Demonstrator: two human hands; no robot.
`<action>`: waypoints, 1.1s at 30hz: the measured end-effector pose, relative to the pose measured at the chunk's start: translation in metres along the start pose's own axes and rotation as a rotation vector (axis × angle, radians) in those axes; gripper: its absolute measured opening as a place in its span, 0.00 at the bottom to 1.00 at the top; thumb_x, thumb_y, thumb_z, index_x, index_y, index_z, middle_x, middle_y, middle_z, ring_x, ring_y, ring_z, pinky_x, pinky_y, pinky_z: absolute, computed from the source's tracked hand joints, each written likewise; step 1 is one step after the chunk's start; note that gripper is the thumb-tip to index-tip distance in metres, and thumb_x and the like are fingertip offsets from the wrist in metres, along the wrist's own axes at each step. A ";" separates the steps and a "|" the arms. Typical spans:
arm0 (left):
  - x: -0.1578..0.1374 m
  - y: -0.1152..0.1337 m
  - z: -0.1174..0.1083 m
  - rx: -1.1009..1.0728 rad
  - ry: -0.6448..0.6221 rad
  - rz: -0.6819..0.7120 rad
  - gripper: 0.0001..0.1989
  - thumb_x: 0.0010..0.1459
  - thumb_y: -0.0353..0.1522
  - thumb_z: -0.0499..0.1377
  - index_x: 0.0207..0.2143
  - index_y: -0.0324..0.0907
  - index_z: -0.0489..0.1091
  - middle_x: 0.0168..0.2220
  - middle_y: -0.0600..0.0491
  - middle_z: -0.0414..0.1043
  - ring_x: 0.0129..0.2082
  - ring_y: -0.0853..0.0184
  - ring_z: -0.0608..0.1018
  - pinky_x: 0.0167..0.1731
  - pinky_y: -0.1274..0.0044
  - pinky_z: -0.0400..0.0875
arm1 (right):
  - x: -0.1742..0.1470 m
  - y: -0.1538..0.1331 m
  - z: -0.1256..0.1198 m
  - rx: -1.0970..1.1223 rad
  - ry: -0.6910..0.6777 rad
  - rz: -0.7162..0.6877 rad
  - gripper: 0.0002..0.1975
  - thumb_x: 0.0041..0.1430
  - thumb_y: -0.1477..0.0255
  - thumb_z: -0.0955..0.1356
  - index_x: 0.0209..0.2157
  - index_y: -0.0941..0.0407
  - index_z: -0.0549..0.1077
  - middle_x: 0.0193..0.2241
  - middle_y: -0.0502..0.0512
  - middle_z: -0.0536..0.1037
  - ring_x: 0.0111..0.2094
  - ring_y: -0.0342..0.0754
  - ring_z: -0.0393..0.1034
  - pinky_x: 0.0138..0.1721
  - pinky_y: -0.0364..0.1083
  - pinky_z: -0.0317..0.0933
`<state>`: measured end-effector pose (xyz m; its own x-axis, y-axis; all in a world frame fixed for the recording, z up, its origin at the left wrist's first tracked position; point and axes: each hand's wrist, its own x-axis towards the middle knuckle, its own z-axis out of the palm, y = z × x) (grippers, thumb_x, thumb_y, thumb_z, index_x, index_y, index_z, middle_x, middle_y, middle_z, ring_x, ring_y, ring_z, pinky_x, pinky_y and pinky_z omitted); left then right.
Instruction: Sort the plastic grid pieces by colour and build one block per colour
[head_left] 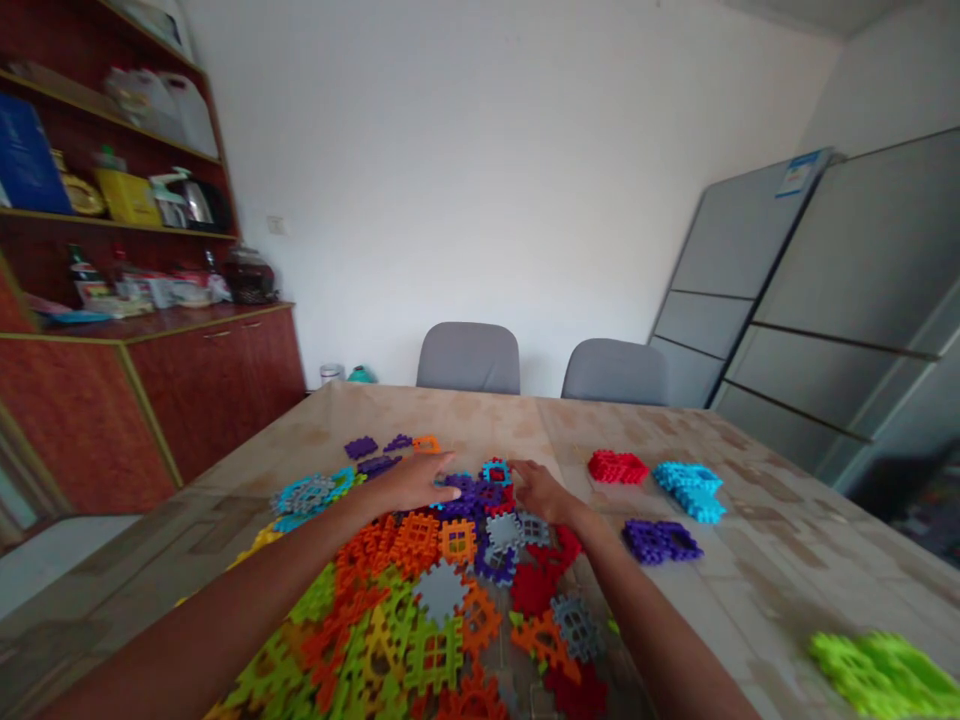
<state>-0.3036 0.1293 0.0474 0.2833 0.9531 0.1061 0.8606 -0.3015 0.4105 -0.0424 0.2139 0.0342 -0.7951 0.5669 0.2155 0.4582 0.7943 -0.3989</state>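
My left hand [415, 482] is at the far part of a heap of interlocking plastic pieces, thumb and fingers apart. Its thumb lies against purple pieces [461, 496]. Across from it my right hand [545, 493] reaches down with its fingers spread, close to a light-blue square frame piece [496, 472] and red ones. Between and below the hands spread grey gear-edged pieces [504, 531], orange window pieces [457, 541] and lime-green pieces [435, 652]. Some fingertips are hidden behind the hands.
To the right stand sorted stacks: red [617, 467], light blue [688, 489], purple [661, 541] and lime green [885, 670]. Loose purple pieces [361, 447] lie at the far left of the table [540, 420]. Two grey chairs [469, 357] stand beyond its far edge.
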 end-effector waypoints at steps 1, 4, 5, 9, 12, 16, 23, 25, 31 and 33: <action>0.000 0.001 0.002 -0.007 -0.029 0.007 0.16 0.68 0.37 0.63 0.54 0.41 0.71 0.53 0.47 0.73 0.48 0.57 0.79 0.48 0.60 0.76 | 0.000 -0.001 0.001 0.007 -0.022 -0.004 0.12 0.69 0.65 0.69 0.50 0.57 0.74 0.49 0.57 0.78 0.46 0.52 0.75 0.49 0.56 0.71; -0.007 -0.002 0.002 -0.036 -0.052 0.008 0.13 0.69 0.37 0.62 0.51 0.40 0.72 0.48 0.49 0.76 0.43 0.60 0.80 0.45 0.64 0.78 | -0.001 -0.004 0.005 0.047 -0.067 -0.023 0.10 0.70 0.66 0.68 0.45 0.58 0.76 0.41 0.54 0.79 0.40 0.49 0.76 0.44 0.52 0.72; -0.009 -0.007 -0.003 -0.043 -0.034 -0.008 0.13 0.69 0.37 0.61 0.51 0.40 0.73 0.48 0.49 0.76 0.43 0.60 0.80 0.45 0.64 0.78 | 0.000 -0.004 0.005 0.058 -0.068 -0.022 0.10 0.70 0.66 0.68 0.45 0.58 0.76 0.40 0.53 0.79 0.39 0.48 0.76 0.43 0.52 0.72; -0.006 -0.051 -0.036 -0.025 0.097 -0.146 0.15 0.69 0.37 0.62 0.54 0.41 0.71 0.55 0.47 0.72 0.50 0.56 0.78 0.49 0.60 0.75 | 0.013 0.007 0.006 0.053 -0.025 0.024 0.10 0.71 0.66 0.67 0.47 0.58 0.75 0.44 0.55 0.79 0.42 0.50 0.76 0.46 0.54 0.71; -0.003 -0.090 -0.057 0.003 0.168 -0.281 0.17 0.68 0.37 0.62 0.56 0.41 0.69 0.57 0.46 0.70 0.52 0.54 0.77 0.50 0.59 0.75 | 0.031 0.018 0.009 0.014 -0.001 0.067 0.14 0.69 0.66 0.69 0.53 0.56 0.73 0.53 0.59 0.75 0.51 0.55 0.73 0.52 0.59 0.68; -0.001 -0.117 -0.058 -0.022 0.143 -0.358 0.18 0.68 0.40 0.62 0.55 0.39 0.71 0.55 0.49 0.71 0.50 0.52 0.77 0.49 0.61 0.76 | 0.045 0.023 0.020 -0.013 -0.042 0.100 0.17 0.68 0.65 0.69 0.55 0.56 0.72 0.57 0.60 0.73 0.54 0.56 0.71 0.54 0.61 0.67; 0.005 -0.102 -0.045 -0.182 -0.100 -0.264 0.14 0.68 0.38 0.62 0.51 0.39 0.72 0.51 0.49 0.74 0.47 0.56 0.79 0.46 0.62 0.77 | 0.044 0.004 0.029 0.105 -0.096 0.007 0.13 0.68 0.66 0.69 0.51 0.57 0.74 0.52 0.58 0.76 0.51 0.55 0.73 0.54 0.60 0.67; 0.003 -0.090 -0.047 -0.231 -0.132 -0.207 0.14 0.68 0.38 0.62 0.51 0.39 0.72 0.50 0.49 0.74 0.46 0.57 0.79 0.45 0.63 0.77 | 0.040 -0.002 0.026 0.175 -0.081 -0.015 0.13 0.69 0.66 0.69 0.51 0.57 0.75 0.51 0.58 0.77 0.50 0.54 0.74 0.53 0.59 0.68; -0.017 -0.046 -0.050 -0.327 -0.125 -0.050 0.18 0.67 0.44 0.61 0.49 0.39 0.73 0.46 0.48 0.78 0.44 0.58 0.80 0.46 0.64 0.76 | 0.021 -0.017 0.012 0.383 -0.027 -0.071 0.14 0.66 0.74 0.66 0.52 0.55 0.77 0.51 0.60 0.80 0.50 0.54 0.75 0.52 0.56 0.69; -0.029 -0.028 -0.049 -0.341 -0.125 0.000 0.21 0.64 0.47 0.62 0.48 0.40 0.74 0.45 0.48 0.80 0.44 0.58 0.81 0.46 0.67 0.75 | 0.012 -0.025 0.007 0.447 -0.019 -0.088 0.15 0.66 0.74 0.65 0.52 0.55 0.76 0.50 0.60 0.80 0.50 0.54 0.75 0.53 0.55 0.68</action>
<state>-0.3569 0.1111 0.0767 0.3509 0.9364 0.0032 0.6757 -0.2555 0.6915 -0.0655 0.1995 0.0405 -0.8323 0.4943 0.2510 0.1757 0.6647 -0.7262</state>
